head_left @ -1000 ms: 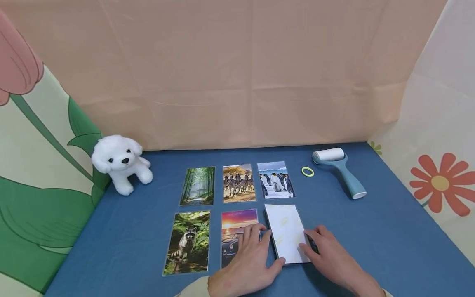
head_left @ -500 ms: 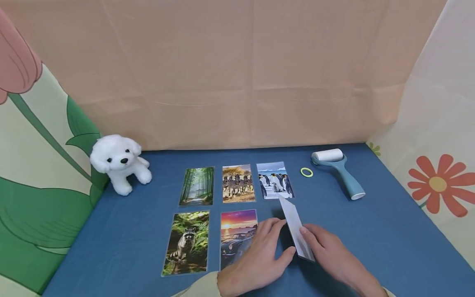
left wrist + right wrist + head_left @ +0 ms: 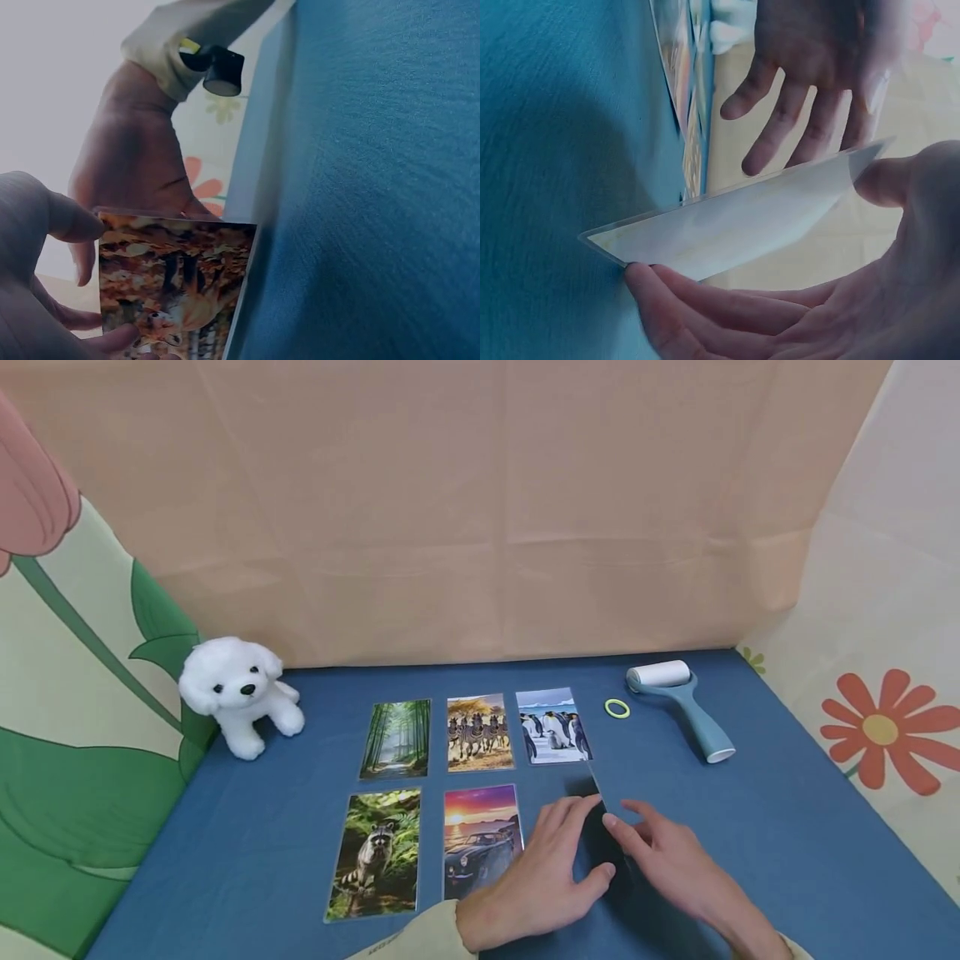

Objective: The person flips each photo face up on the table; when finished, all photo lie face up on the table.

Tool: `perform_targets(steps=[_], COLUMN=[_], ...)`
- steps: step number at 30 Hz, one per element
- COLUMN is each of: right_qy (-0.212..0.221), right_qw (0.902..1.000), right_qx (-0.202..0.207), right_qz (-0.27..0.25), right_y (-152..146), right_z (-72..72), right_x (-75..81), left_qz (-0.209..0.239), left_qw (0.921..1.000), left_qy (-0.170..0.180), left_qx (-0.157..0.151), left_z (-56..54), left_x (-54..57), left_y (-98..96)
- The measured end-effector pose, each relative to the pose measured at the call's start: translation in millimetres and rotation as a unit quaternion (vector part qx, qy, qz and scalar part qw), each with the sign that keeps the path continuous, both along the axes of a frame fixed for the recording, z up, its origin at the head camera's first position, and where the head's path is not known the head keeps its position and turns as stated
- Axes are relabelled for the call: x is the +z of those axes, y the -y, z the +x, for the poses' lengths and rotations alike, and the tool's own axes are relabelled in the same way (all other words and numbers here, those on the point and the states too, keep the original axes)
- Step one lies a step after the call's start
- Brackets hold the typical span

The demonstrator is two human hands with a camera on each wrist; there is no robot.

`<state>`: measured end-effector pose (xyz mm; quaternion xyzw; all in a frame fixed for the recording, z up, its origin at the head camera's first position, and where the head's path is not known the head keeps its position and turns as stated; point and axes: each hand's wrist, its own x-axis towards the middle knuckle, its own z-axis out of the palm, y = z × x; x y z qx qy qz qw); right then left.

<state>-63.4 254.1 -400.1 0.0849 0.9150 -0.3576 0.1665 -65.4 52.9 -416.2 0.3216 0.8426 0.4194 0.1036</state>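
A laminated picture card, showing an orange fox-like animal among autumn leaves, stands tilted on its edge between my hands. Its white back faces my right hand, which holds it by the edges, thumb at the upper edge and fingers at the lower one. On the picture side is my left hand, fingers spread and thumb at a corner. Left of it lies a sunset car card, partly behind that hand, then a raccoon card. Beyond lie bamboo, zebra and penguin cards.
A lint roller lies at the back right, beside a yellow-green ring. At the back left sits a white plush dog. Blue cloth covers the table; printed curtains stand along the back and sides.
The card lay white side up, then its left edge rose and it swung up to the right until nearly upright. Both hands shifted slightly right with it; the other cards stayed in place.
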Motion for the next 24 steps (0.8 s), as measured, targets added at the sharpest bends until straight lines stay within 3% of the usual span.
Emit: perform_targets(steps=[4, 10, 19, 21, 24], right_qy=[-0.013, -0.047, -0.116, -0.132, -0.159], right_qw=[0.9995, 0.9964, 0.9896, 0.9871, 0.9806], right_qx=[-0.023, -0.059, -0.085, -0.090, -0.111], right_qz=[-0.018, -0.039, 0.000, 0.006, 0.033], right_y=[-0.3, 0.1, -6.2, -13.1, -29.7], right_z=[3.3, 10.2, 18.8, 17.6, 10.1], right_x=[2.7, 7.5, 15.1, 6.9, -24.0], left_qz=[-0.015, -0.074, -0.146, -0.152, -0.157], left_qw=[0.9999, 0.9971, 0.9885, 0.9876, 0.9867], left_qy=[0.007, -0.014, -0.034, -0.035, -0.034], left_qx=[0.002, -0.006, -0.018, -0.022, -0.023], left_z=[0.0, 0.4, 0.6, 0.7, 0.8], left_x=[-3.3, -8.5, -14.5, -15.3, -16.2], left_y=[-1.8, -8.7, -22.5, -24.3, -25.7])
